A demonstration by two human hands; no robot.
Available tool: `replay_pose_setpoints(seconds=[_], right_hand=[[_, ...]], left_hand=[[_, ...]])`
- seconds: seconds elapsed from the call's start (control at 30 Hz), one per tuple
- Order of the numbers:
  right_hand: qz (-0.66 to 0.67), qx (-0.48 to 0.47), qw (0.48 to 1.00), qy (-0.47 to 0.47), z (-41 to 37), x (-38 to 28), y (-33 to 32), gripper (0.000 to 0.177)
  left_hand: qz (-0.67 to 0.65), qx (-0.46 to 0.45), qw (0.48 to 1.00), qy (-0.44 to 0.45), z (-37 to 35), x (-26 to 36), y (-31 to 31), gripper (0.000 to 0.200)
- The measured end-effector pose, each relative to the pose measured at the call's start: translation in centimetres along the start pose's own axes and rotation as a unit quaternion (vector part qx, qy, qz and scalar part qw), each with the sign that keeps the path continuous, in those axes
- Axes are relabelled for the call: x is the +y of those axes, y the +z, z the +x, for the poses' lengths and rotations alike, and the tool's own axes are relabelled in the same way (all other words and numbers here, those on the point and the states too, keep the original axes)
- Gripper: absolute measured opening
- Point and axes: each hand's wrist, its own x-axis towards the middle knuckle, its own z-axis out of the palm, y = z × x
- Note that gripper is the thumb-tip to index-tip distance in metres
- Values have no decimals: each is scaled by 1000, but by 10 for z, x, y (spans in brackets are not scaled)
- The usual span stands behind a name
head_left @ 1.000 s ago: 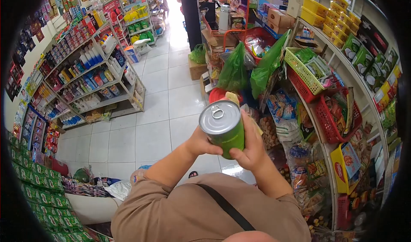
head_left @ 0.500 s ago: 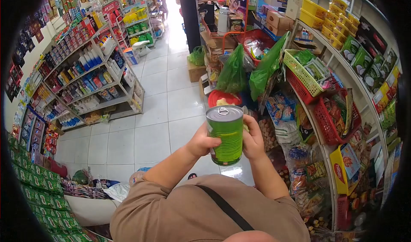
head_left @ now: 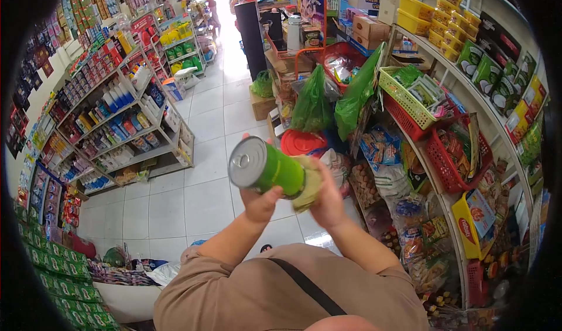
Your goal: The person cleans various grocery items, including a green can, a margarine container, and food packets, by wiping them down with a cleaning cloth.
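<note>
A green can (head_left: 280, 170) is tilted on its side in front of my chest, its bare metal end (head_left: 247, 160) facing up and to the left. My left hand (head_left: 260, 203) is wrapped round the can from below, near that metal end. At the can's other end, my right hand (head_left: 329, 201) holds a yellowish-green cloth (head_left: 310, 184) pressed against it. The fingers behind the cloth are partly hidden.
Shelves of bottles (head_left: 126, 123) stand on the left. On the right are a shelf with yellow tubs (head_left: 448, 23), a red basket (head_left: 453, 161) and green bags (head_left: 313, 105). A red lid (head_left: 301, 142) lies beyond my hands. A person (head_left: 211, 9) stands far back.
The can has gone from upright to tilted, with its top end swung to the left. My left hand has moved left with it, and the cloth now shows at its lower end.
</note>
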Motion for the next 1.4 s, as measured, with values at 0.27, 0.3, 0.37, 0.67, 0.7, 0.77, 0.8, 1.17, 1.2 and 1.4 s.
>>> replay_pose_setpoints(seconds=[0.27, 0.3, 0.37, 0.67, 0.7, 0.77, 0.8, 1.17, 1.2, 1.4], right_hand=[[-111, 18, 990, 86, -8, 14, -4, 97], [-108, 34, 990, 89, -9, 17, -5, 96], [-136, 57, 983, 108, -13, 19, -9, 94], [-84, 49, 991, 90, -13, 9, -23, 86], [-11, 45, 995, 89, -7, -4, -13, 87], [53, 25, 993, 102, -5, -8, -12, 92], [46, 1, 992, 114, -5, -8, -16, 92], [-200, 40, 979, 1, -21, -2, -18, 55], [-367, 23, 920, -136, -20, 0, -22, 48], [-552, -37, 719, -421, -23, -23, -4, 31]], left_hand=[[137, -103, 973, 153, -12, -24, 4, 109], [153, -125, 967, 161, -10, -24, 0, 108], [186, -161, 955, 163, -7, -27, -7, 116], [120, -202, 956, 178, 2, -22, -5, 114], [128, -215, 951, 184, 1, -19, -5, 113], [144, -242, 939, 195, 1, -6, -2, 109], [152, -257, 933, 201, 1, 1, 0, 107], [227, -245, 910, 245, -1, 20, -3, 107], [237, -223, 912, 249, -3, 21, -1, 107], [55, -92, 993, -59, -23, -9, -2, 97]])
